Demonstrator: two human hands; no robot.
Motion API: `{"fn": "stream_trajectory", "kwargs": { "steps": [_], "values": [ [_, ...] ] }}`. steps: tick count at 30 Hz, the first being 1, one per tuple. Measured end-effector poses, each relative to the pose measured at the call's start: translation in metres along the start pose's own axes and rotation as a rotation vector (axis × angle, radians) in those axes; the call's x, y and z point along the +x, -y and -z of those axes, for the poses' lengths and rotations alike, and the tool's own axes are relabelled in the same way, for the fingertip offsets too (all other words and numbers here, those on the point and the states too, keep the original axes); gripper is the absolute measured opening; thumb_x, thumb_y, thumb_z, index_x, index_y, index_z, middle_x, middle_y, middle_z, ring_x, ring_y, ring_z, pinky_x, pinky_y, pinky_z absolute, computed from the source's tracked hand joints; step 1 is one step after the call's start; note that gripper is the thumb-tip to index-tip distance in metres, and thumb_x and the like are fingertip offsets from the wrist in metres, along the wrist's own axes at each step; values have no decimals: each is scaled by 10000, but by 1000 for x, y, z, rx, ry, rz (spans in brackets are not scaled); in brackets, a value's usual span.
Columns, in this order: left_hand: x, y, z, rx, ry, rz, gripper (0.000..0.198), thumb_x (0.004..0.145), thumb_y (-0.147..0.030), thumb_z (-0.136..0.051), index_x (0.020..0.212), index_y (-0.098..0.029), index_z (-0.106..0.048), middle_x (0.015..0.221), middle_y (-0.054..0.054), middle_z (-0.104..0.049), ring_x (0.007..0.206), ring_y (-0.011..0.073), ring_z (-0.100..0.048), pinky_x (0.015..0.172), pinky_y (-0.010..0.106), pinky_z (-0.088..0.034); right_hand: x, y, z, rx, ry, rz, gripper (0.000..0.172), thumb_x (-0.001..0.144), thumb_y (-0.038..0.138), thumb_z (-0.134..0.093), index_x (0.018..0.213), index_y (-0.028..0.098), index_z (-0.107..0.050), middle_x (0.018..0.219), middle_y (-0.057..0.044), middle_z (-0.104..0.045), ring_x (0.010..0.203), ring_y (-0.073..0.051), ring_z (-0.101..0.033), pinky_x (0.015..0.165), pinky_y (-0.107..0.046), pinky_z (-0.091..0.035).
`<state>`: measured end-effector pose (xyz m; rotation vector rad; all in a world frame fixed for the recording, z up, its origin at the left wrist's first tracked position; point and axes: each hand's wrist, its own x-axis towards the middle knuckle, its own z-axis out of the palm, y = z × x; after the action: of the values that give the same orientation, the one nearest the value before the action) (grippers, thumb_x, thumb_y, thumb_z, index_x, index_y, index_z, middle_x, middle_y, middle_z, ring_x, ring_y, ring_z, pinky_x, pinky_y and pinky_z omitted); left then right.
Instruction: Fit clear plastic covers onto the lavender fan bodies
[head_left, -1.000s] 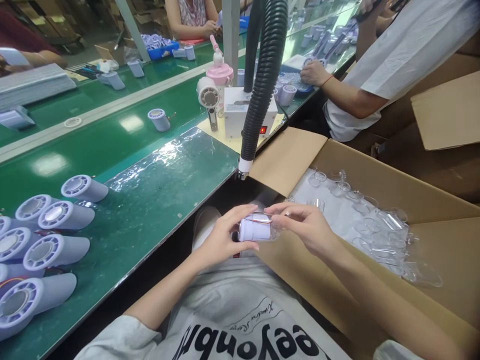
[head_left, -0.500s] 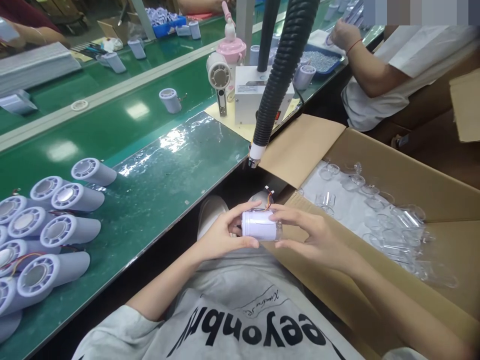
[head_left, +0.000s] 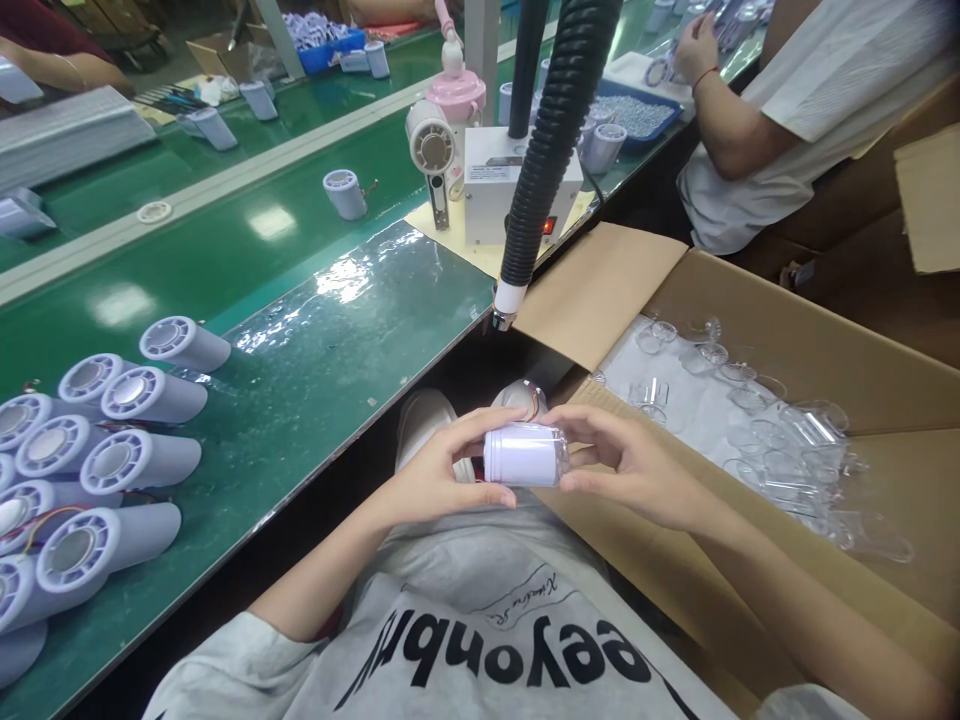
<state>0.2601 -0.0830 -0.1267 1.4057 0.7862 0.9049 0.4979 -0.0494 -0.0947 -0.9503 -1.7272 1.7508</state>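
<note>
Over my lap, a pale lilac cylindrical fan housing lies sideways between my two hands. My left hand grips its left end, thumb along the lower side and fingers over the top. Around the housing's right end sits a clear plastic sleeve. My right hand holds that sleeved end between thumb and fingers. Thin coloured wires stick up behind the housing. How far the sleeve reaches along the housing is hard to make out.
Several similar housings stand on the green bench at left. A cardboard box at right holds clear plastic sleeves. A black corrugated hose hangs ahead, by a white machine. A co-worker's arm is at upper right.
My right hand has shifted slightly right, towards the sleeved end, and its fingers no longer lie over the housing's middle. The wires sit lower behind the housing. A red light now shows on the machine.
</note>
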Motion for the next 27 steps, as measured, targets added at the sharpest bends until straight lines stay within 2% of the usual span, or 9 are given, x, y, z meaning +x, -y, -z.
{"fn": "stream_trajectory", "kwargs": {
  "steps": [5, 11, 17, 22, 27],
  "values": [
    [1, -3, 2, 44, 11, -15, 768, 669, -201, -819, 1357, -341, -507, 1423, 81, -503, 1268, 268, -516, 1043, 409, -457, 3, 0, -2, 118, 30, -82, 359, 827, 278, -714, 1145, 238, -549, 1126, -36, -656, 986, -172, -630, 796, -268, -546],
    [1, -3, 3, 49, 11, -26, 763, 662, -201, -823, 1347, -340, -517, 1420, 81, -503, 1279, 273, -504, 1044, 410, -456, 6, -5, -3, 178, 28, -148, 328, 862, 366, -665, 1113, 210, -522, 907, -22, -679, 809, -155, -653, 715, -266, -545],
    [0, -3, 3, 64, 4, -19, 759, 659, -226, -826, 1349, -315, -522, 1407, 97, -515, 1258, 280, -521, 1037, 422, -455, 8, -15, -5, 263, 45, -206, 360, 881, 486, -633, 1047, 186, -523, 813, -16, -664, 685, -134, -669, 655, -246, -570],
    [-2, -1, 4, 70, 4, -31, 777, 652, -227, -831, 1355, -327, -515, 1427, 89, -504, 1307, 293, -479, 1074, 437, -418, 12, -17, -10, 366, 76, -290, 442, 858, 597, -601, 941, 177, -493, 685, -15, -659, 589, -146, -679, 512, -198, -552],
    [-2, 1, 5, 81, 18, -94, 805, 642, -218, -838, 1364, -343, -503, 1446, 89, -485, 1358, 306, -422, 1105, 459, -385, 14, -14, -17, 440, 89, -360, 454, 886, 617, -528, 850, 166, -504, 590, -22, -641, 441, -115, -616, 387, -148, -493]
  ]
}}
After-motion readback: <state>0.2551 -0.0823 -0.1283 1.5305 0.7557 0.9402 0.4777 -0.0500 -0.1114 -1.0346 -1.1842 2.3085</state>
